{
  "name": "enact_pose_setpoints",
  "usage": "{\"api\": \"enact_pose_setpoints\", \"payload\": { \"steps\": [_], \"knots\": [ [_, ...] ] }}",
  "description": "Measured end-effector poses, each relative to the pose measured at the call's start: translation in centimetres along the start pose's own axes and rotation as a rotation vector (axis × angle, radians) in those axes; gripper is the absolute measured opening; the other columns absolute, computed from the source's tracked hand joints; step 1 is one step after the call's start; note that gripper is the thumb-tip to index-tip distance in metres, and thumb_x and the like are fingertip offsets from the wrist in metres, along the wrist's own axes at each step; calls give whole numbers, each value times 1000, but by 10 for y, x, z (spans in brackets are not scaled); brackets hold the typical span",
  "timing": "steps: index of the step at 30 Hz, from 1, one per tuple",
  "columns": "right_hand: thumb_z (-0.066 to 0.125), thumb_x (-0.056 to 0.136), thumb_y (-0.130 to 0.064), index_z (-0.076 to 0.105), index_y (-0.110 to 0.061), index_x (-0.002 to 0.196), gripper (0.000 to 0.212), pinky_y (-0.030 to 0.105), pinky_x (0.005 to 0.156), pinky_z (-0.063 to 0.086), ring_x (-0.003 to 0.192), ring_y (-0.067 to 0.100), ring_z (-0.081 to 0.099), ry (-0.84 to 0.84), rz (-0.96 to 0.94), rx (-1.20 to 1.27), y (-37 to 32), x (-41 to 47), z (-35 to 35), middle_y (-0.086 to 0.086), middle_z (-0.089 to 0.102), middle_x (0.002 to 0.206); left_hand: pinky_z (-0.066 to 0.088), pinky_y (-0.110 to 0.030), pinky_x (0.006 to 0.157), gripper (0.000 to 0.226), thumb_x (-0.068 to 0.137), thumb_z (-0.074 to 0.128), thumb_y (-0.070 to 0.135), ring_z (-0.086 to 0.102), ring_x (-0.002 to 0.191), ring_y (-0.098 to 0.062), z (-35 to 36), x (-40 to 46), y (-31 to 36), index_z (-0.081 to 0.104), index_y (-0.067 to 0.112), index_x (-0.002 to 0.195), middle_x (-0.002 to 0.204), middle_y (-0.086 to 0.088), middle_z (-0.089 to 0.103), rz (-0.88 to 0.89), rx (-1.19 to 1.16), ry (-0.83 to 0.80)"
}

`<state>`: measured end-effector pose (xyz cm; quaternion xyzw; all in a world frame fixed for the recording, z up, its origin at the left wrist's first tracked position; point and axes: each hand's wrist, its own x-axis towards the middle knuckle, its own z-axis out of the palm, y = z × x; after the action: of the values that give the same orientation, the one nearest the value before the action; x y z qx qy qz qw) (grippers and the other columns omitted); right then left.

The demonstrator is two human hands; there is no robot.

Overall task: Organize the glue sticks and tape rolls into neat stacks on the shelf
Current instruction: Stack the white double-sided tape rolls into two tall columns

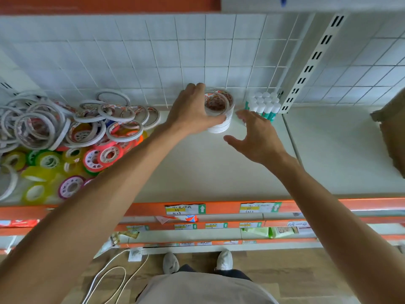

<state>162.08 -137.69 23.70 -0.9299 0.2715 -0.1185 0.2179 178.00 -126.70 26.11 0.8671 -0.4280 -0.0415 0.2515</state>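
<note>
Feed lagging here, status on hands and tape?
Left hand grips tape stack. Right hand open, beside it. Glue sticks close right; loose tape pile left.

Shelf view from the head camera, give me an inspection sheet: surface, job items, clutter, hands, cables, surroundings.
Surface: pale white shelf board with an orange front rail carrying price labels.
Job's things: stack of white double-sided tape rolls; upright cluster of white-capped green glue sticks against the back grid.
Clutter: loose heap of white and coloured tape rolls at left.
Grips: left hand curled around the stack; right hand open beside it.
Cables: white cord on the floor.
Surroundings: white wire grid back panel; brown cardboard box.
</note>
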Motion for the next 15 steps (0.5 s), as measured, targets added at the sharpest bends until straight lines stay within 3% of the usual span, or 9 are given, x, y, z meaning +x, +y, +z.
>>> {"api": "enact_pose_setpoints", "payload": {
  "steps": [15],
  "knots": [
    [70, 90, -39, 55, -18, 136, 53, 31, 98, 46, 118, 18, 57, -57, 16, -4, 43, -33, -10, 2, 57, 137, 46, -39, 88, 83, 69, 78, 60, 53, 114, -31, 24, 47, 17, 51, 10, 129, 125, -10, 53, -30, 85, 6]
  ]
}}
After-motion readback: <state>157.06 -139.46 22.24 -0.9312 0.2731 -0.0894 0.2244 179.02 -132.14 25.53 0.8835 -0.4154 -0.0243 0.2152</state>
